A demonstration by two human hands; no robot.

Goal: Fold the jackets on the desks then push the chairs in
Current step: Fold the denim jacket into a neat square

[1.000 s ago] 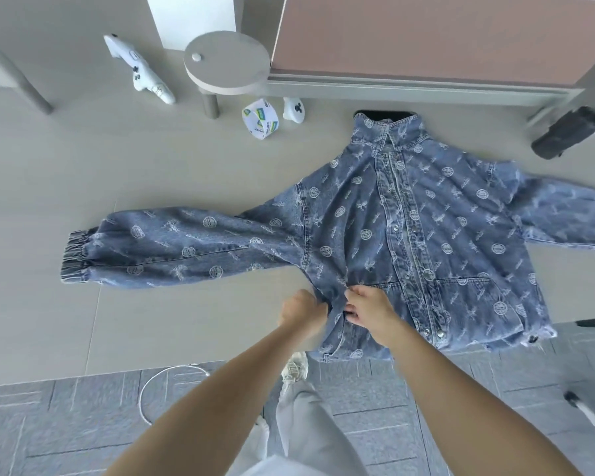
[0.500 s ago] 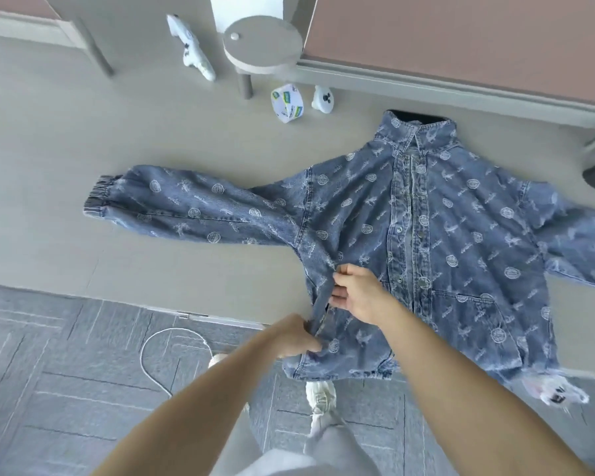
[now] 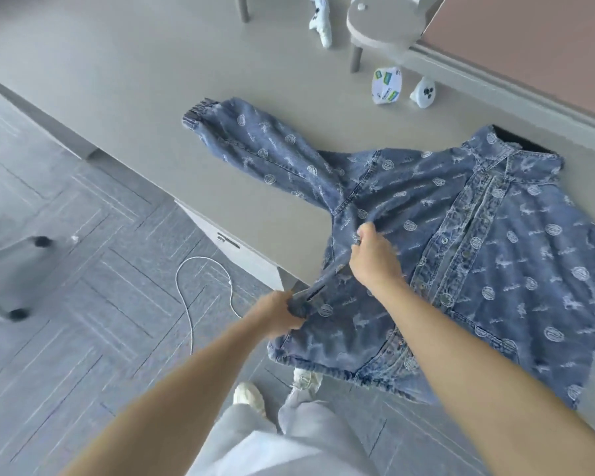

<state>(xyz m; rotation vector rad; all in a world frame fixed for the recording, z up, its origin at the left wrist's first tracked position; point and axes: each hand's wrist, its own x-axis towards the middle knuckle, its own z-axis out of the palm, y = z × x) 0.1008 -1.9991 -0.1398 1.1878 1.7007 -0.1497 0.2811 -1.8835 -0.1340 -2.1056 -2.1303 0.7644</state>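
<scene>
At the bench (image 3: 152, 97) edge, left hand (image 3: 279, 316) and right hand (image 3: 371, 255) pinch the denim jacket (image 3: 495, 235); heavy, limp cloth, best gripped along that side seam.

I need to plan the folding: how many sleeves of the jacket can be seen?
1. The left sleeve lies stretched out on the desk, cuff toward the far left. The other sleeve is out of view, past the frame's right edge.
</scene>
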